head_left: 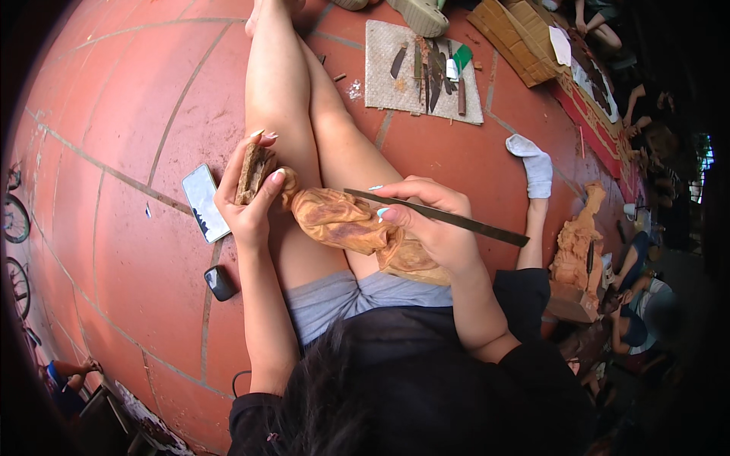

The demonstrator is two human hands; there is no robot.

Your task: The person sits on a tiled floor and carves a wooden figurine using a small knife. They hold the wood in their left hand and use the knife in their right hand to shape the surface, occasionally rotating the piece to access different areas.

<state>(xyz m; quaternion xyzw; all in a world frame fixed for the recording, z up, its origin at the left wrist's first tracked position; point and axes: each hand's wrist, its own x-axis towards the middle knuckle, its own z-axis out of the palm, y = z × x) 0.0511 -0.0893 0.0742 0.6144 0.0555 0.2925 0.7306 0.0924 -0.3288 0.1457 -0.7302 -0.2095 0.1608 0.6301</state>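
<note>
A: Hands?
B: Two. Left hand: forearm raised from the lower edge, fingers curled around one rough brown block, thumb laid along its inner side. Right hand: forearm angled up and inward, thumb and fingers pinching one flat dark metal strip.

A: Carvings?
B: Two. One wooden carving, pale brown with darker patches, lies across the bare thighs between the hands. Whether the block is part of it, I cannot tell. The strip's tip is over its upper edge; contact cannot be told. One larger carving stands at far right.

A: On the floor?
B: One phone and one small black case, both left of the legs. One pale mat beyond the knees, bearing one green piece and several overlapping tools, exact count unclear. One cardboard box, upper right.
</note>
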